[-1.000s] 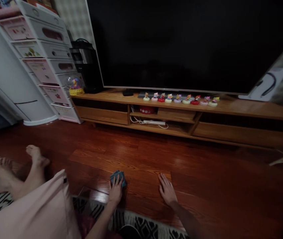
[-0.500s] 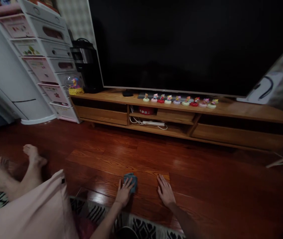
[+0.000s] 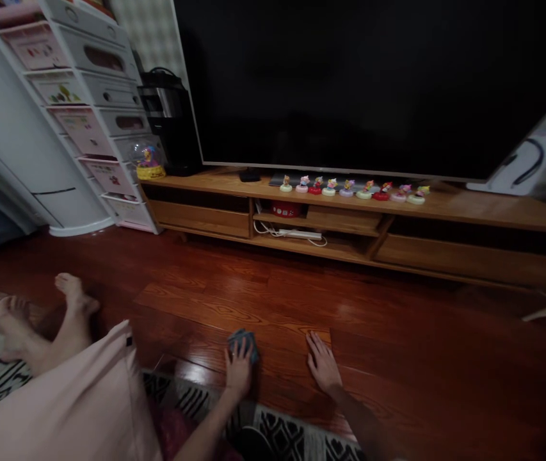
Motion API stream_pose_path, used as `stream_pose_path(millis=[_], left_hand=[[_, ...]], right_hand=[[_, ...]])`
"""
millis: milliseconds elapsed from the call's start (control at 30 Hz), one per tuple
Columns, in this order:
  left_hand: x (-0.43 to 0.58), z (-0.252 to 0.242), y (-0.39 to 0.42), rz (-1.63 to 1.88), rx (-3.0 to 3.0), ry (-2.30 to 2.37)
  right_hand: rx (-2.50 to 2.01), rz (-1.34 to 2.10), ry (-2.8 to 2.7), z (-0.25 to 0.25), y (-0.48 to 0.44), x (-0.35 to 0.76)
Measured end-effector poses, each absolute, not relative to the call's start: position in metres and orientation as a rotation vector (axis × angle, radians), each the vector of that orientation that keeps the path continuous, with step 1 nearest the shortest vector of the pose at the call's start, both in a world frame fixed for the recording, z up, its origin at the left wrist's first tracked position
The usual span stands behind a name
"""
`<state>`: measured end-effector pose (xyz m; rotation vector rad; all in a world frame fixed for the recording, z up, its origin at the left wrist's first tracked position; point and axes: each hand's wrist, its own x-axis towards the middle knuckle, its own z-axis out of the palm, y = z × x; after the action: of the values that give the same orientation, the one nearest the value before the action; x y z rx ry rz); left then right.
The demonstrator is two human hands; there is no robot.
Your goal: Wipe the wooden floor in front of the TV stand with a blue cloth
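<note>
A small blue-grey cloth (image 3: 248, 337) lies bunched on the reddish wooden floor (image 3: 282, 301). My left hand (image 3: 239, 371) holds it pressed down, its fingers curved over the near part. To the right of the cloth, my right hand (image 3: 323, 363) rests flat on the boards with fingers stretched out and nothing in them. The underside of the cloth and my left fingertips are partly hidden.
A long wooden TV cabinet (image 3: 205, 221) carries a row of small figurines (image 3: 347, 187) before a large television (image 3: 330, 83). At left are another person's bare feet (image 3: 73, 294) and a pink cushion (image 3: 66, 403). A patterned rug (image 3: 282, 435) lies nearest me.
My left hand has slid a little to the left across the floor, taking the cloth with it. My right hand stays on nearly the same spot; the view has shifted slightly.
</note>
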<state>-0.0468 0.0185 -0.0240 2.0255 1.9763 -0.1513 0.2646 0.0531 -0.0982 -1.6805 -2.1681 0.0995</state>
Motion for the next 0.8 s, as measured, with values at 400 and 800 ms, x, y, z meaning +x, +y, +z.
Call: stream_pose_path(millis=[400, 800], left_hand=[[-0.034, -0.035, 0.029, -0.052, 2.242, 1.549], [-0.099, -0.020, 0.027, -0.206, 1.801, 2.327]], right_hand=[[-1.655, 0.065, -2.171, -0.098, 0.053, 0.265], [-1.650, 0.068, -2.160, -0.098, 0.053, 0.265]])
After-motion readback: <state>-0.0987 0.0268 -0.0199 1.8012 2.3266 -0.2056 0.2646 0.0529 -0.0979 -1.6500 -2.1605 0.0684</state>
